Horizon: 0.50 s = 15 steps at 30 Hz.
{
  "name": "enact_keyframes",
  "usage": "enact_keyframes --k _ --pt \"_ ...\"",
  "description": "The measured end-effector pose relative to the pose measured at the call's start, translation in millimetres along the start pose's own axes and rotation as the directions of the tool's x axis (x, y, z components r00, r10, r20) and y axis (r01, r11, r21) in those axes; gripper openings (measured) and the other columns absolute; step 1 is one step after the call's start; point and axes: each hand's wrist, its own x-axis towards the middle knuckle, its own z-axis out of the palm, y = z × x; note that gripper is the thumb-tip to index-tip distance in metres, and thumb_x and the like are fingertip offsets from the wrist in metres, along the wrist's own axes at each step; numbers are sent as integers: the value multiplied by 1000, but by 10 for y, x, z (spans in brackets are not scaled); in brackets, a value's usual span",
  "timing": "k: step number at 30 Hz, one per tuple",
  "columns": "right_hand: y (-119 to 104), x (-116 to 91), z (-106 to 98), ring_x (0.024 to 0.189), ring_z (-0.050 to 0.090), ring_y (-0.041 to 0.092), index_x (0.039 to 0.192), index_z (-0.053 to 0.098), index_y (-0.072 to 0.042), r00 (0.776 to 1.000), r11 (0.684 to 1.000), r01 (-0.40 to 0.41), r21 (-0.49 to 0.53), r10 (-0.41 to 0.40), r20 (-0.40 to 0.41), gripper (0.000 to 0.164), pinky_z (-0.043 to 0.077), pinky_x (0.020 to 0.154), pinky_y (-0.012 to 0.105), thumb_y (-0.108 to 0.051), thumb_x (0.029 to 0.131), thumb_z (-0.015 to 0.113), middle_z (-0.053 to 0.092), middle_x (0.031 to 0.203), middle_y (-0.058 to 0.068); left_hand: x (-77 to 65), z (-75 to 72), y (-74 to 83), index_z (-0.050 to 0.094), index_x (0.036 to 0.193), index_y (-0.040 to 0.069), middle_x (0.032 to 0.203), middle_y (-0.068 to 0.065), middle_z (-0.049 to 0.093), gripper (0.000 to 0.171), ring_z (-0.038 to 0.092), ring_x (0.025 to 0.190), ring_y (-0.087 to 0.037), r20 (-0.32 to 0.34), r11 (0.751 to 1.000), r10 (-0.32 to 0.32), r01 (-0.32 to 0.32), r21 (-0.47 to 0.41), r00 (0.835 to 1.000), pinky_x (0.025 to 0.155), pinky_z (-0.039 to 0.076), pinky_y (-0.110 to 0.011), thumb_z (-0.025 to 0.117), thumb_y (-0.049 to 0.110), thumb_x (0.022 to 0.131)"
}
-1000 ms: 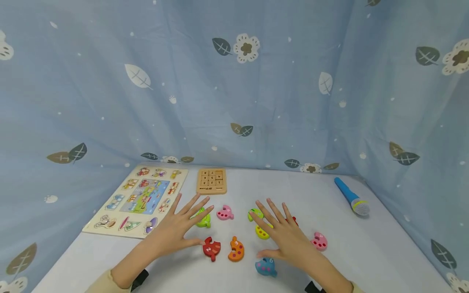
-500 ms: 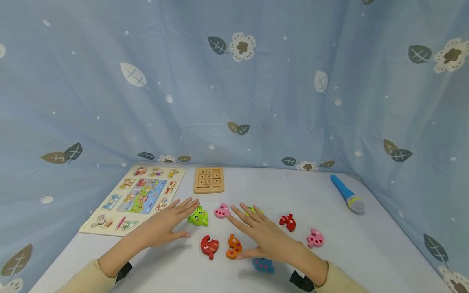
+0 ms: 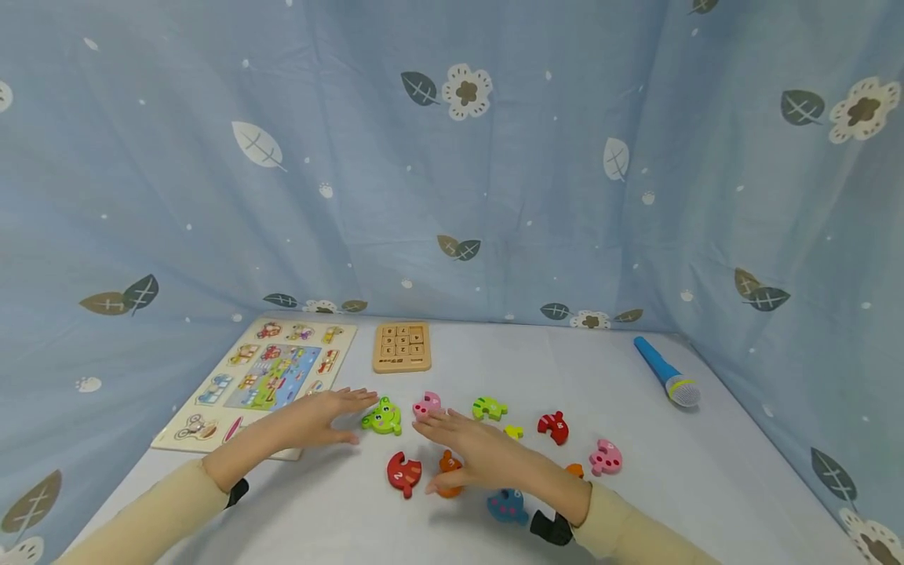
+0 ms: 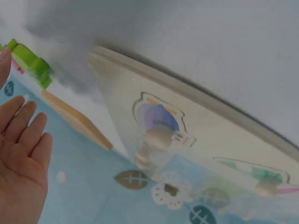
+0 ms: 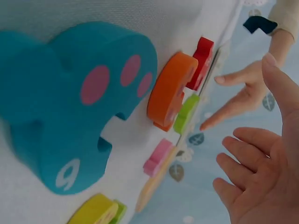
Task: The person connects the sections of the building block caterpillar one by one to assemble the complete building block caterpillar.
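Both hands are held above the white table with fingers extended, holding nothing. My left hand [image 3: 315, 419] is just left of a green frog-faced wooden piece [image 3: 384, 417]. My right hand [image 3: 476, 451] hovers over an orange spotted piece [image 3: 450, 486] and partly covers it. Near them lie a red piece marked 2 [image 3: 404, 475], a pink spotted piece [image 3: 427, 404] and a green striped piece [image 3: 488, 407]. A blue spotted piece [image 5: 100, 84] sits below the right forearm. A yellow piece [image 5: 95, 211] is mostly hidden by that arm in the head view.
A knobbed picture puzzle board [image 3: 236, 428] lies at the left, beside a wooden number slide puzzle [image 3: 402, 348]. Rightward are a red striped piece [image 3: 554, 428], another pink piece [image 3: 606, 457] and a blue toy microphone [image 3: 667, 372]. A patterned blue curtain [image 3: 452, 173] stands behind.
The right hand has swept left, from over the yellow piece to over the orange one. My left hand has drawn slightly left. Their spread fingers have come closer together; the pieces stay put.
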Motion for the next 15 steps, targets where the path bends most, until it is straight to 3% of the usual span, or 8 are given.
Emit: enact_keyframes --k 5,10,15 --pt "-3 105 28 130 47 14 139 53 -13 999 996 -43 74 41 34 69 46 101 34 -51 83 69 52 140 -4 70 -9 -44 49 141 5 144 -13 48 67 44 130 -36 9 1000 27 -27 -12 1000 103 42 -52 74 31 85" --pt "-9 183 44 99 64 4 123 68 -13 996 991 -76 106 72 43 50 52 81 14 -41 82 75 68 117 -6 158 9 -93 50 140 4 144 -13 48 66 44 131 -33 21 999 32 -32 -11 999 104 41 -50 73 32 85" --pt "-37 225 112 71 58 -2 109 75 -18 994 992 -102 68 100 38 32 46 63 8 -33 81 79 73 97 -12 249 52 -117 51 139 2 142 -15 49 65 46 130 -34 24 997 62 -61 -39 998 104 42 -49 72 33 86"
